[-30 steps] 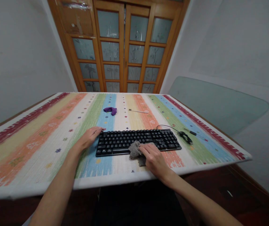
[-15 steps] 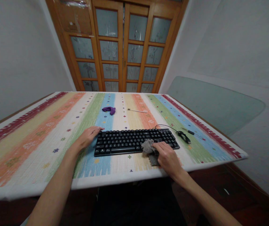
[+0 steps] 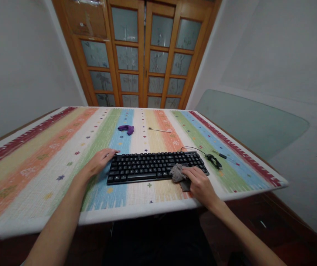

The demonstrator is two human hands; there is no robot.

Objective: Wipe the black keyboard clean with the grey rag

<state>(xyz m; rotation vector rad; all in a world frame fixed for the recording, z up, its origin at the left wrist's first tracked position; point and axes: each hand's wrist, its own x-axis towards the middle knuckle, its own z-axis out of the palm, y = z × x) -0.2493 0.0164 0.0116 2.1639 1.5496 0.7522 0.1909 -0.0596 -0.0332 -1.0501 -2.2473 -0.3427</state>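
Note:
A black keyboard (image 3: pixel 142 167) lies across the striped tablecloth near the table's front edge. My left hand (image 3: pixel 102 160) grips its far left corner, with the fingertips on the edge there. Bunched in my right hand (image 3: pixel 200 181) is a grey fluffy cloth (image 3: pixel 177 173), pressed against the near right part of the keyboard. A flap of the cloth hangs toward the front edge, and some right-side keys are hidden under cloth and hand. The keyboard's cable (image 3: pixel 214 161) lies coiled just off its right end.
Beyond the keyboard lie a crumpled purple cloth (image 3: pixel 126 129) and a thin stick with a small brush-like tip (image 3: pixel 160 130). A slim tool with a dark handle (image 3: pixel 222 156) rests right of the cable. Wooden doors with glass panes (image 3: pixel 144 55) stand behind the table.
My right hand has slid the grey cloth a little to the right along the keyboard. My left hand stays at the far left corner. The whole view has shifted slightly.

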